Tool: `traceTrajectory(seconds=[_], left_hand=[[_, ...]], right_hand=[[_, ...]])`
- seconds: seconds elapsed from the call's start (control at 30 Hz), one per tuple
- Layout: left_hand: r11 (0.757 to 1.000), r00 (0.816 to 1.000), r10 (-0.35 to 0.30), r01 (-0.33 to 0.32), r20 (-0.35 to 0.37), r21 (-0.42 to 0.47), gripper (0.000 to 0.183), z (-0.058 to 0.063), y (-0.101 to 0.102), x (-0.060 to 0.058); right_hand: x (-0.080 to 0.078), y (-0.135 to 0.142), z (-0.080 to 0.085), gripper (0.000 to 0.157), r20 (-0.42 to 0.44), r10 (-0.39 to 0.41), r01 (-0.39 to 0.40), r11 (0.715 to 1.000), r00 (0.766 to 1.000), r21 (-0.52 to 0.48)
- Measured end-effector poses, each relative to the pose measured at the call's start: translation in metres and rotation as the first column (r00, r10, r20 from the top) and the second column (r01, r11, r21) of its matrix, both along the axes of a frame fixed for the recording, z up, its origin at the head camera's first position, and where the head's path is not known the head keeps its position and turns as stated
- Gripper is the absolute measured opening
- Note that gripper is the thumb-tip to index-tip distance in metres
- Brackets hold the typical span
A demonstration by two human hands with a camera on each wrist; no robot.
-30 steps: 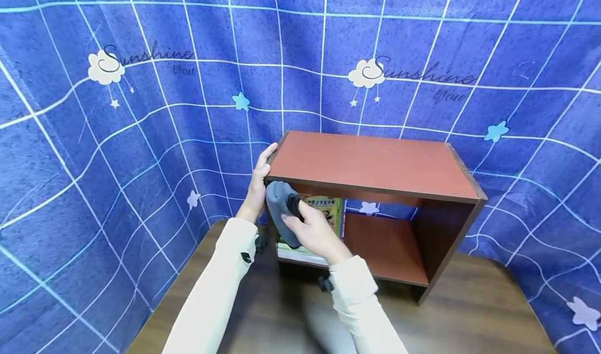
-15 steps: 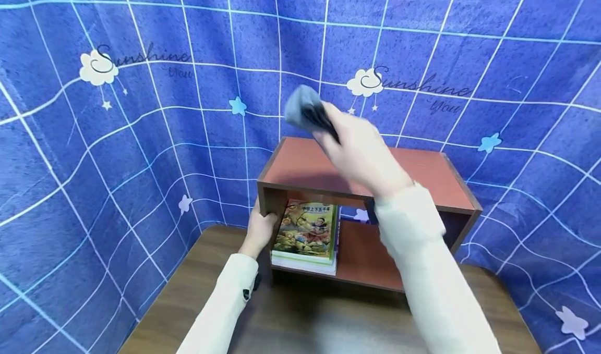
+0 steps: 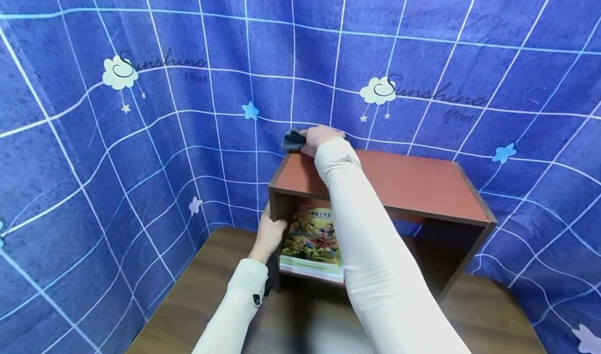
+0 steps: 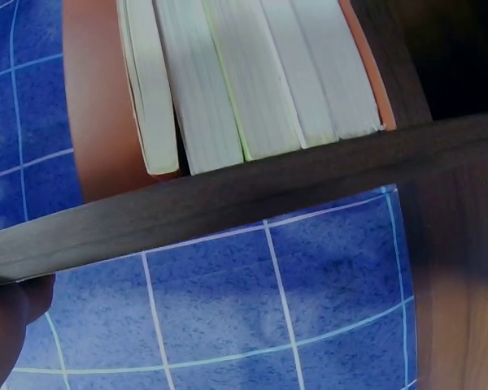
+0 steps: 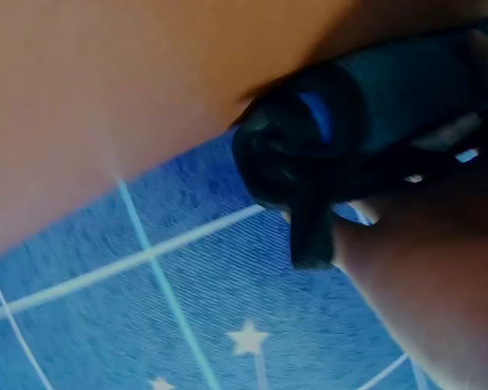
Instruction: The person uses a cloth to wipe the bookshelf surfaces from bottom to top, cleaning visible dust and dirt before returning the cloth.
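Note:
My right hand (image 3: 321,137) holds a folded dark grey cloth (image 3: 293,139) at the back left of the shelf's reddish-brown top (image 3: 404,179). The right wrist view has the cloth (image 5: 374,122) bunched between the fingers and lying against the shelf top (image 5: 106,97). Lower down, my left hand (image 3: 269,233) grips the dark side panel (image 3: 281,213) at the left of the small wooden shelf. Part of that hand (image 4: 12,325) shows at the panel's edge in the left wrist view. My right sleeve hides the middle of the shelf.
Several books (image 3: 312,239) fill the left of the shelf's compartment; their page edges (image 4: 244,89) face the left wrist camera. The shelf stands on a wooden table (image 3: 202,286). A blue curtain (image 3: 188,114) with a grid pattern hangs close behind.
My right hand has lifted the cloth from the left front edge, up over the shelf, and down onto the top's back left. The left hand has slid lower on the side panel.

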State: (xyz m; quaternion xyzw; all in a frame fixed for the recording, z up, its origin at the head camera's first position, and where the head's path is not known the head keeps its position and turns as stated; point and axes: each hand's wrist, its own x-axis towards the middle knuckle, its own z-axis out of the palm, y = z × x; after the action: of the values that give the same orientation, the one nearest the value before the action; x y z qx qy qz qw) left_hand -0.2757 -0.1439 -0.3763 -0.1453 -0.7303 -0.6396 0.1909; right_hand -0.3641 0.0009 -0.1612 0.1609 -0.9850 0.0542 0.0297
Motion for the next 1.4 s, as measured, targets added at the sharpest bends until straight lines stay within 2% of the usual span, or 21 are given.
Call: traceTrajectory(seconds=[0.07, 0.17, 0.3, 0.43, 0.57, 0.7, 0.83, 0.93, 1.03, 1.13, 1.2, 1.4], left_hand=[[1.0, 1.0, -0.011, 0.01, 0.025, 0.024, 0.082, -0.009, 0.002, -0.004], [0.999, 0.999, -0.024, 0.022, 0.047, 0.044, 0.084, -0.021, 0.004, -0.012], [0.999, 1.0, -0.022, 0.022, 0.021, 0.028, 0.087, -0.024, 0.007, -0.015], [1.0, 1.0, -0.019, 0.019, -0.003, 0.024, 0.088, -0.022, 0.008, -0.018], [0.999, 1.0, -0.008, 0.008, 0.015, 0.033, 0.087, -0.02, 0.005, -0.019], [1.0, 1.0, -0.001, 0.001, 0.026, 0.03, 0.086, -0.015, 0.003, -0.016], [1.0, 1.0, 0.007, -0.006, 0.016, -0.001, 0.083, -0.003, 0.004, -0.003], [1.0, 1.0, 0.02, -0.02, 0.003, -0.01, 0.08, 0.005, 0.005, 0.007], [1.0, 1.0, 0.028, -0.028, -0.003, 0.009, 0.075, 0.005, 0.005, 0.007], [0.999, 0.999, 0.04, -0.04, -0.008, 0.007, 0.07, 0.004, 0.004, 0.005], [0.999, 0.999, 0.038, -0.038, 0.013, 0.0, 0.069, -0.001, 0.001, 0.0], [1.0, 0.998, 0.023, -0.024, 0.065, 0.012, 0.073, -0.019, -0.002, -0.021]], right_hand=[[0.006, -0.001, -0.004, 0.043, 0.097, -0.03, 0.031, 0.999, 0.995, -0.008], [0.015, 0.0, -0.005, 0.052, 0.154, -0.059, 0.065, 0.997, 0.986, -0.031], [0.022, 0.001, -0.004, 0.051, 0.133, -0.06, 0.065, 0.997, 0.989, -0.033], [0.024, -0.001, -0.003, 0.045, 0.088, -0.048, 0.046, 0.999, 0.995, 0.027], [0.028, -0.008, -0.002, 0.053, 0.087, -0.036, 0.027, 0.995, 0.996, 0.098], [0.04, -0.011, -0.003, 0.053, 0.066, 0.014, -0.025, 0.987, 0.998, 0.162], [0.054, -0.014, -0.003, 0.055, 0.041, 0.096, -0.103, 0.97, 0.994, 0.221], [0.066, -0.015, -0.003, 0.055, 0.045, 0.172, -0.178, 0.945, 0.984, 0.274], [0.078, -0.017, -0.002, 0.051, 0.038, 0.237, -0.236, 0.917, 0.971, 0.321], [0.089, -0.017, -0.002, 0.045, 0.02, 0.28, -0.269, 0.899, 0.96, 0.346], [0.097, -0.017, -0.002, 0.038, 0.01, 0.294, -0.278, 0.892, 0.956, 0.357], [0.114, -0.017, -0.004, 0.029, -0.05, 0.303, -0.264, 0.891, 0.952, 0.369]])
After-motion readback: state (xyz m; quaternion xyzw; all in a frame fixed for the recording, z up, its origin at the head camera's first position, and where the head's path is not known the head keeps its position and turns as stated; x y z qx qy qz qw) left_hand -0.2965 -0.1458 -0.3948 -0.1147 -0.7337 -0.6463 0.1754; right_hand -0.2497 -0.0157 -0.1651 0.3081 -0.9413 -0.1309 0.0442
